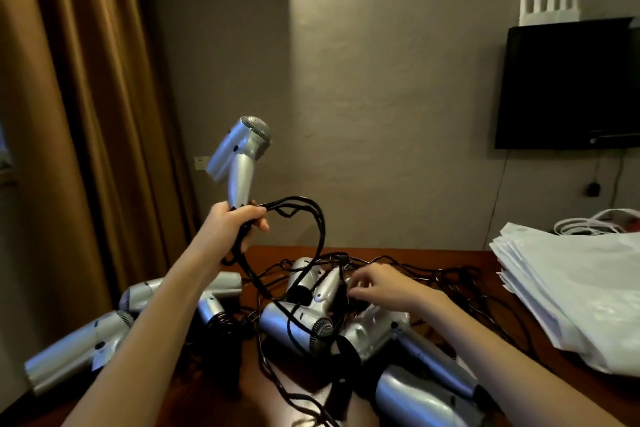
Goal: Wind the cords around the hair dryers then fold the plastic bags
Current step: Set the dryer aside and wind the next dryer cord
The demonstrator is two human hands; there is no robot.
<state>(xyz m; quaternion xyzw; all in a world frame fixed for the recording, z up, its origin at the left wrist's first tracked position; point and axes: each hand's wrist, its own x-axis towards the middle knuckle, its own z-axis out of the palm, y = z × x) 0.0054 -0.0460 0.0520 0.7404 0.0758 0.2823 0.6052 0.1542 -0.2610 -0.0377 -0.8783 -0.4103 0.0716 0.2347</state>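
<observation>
Your left hand (235, 224) is raised above the table (408, 255), fingers curled tight around the base of a silver hair dryer's (239, 156) handle, with the thumb wrapped across the front; that dryer stands upright in your grip, its grille end at the top. The same fist also pinches a few strands of black cord (313, 218), which loop out to the right and drop down into the tangle below. Your right hand (384, 286) is low over the middle of the pile, palm down, fingers bent and slightly apart, their tips in among the cords beside a dryer; whether they actually pinch a cord or only touch it, you cannot tell from here. Counting dryers: one in your left hand and about seven lying on the table (298, 322), three to the left of your left forearm and about four in the middle and near right, some partly hidden, so the count is rough. Their cords are loose and knotted together across the tabletop, too tangled to count. One stack of white plastic bags (571, 291) lies flat at the right edge of the table, well apart from the dryers.
</observation>
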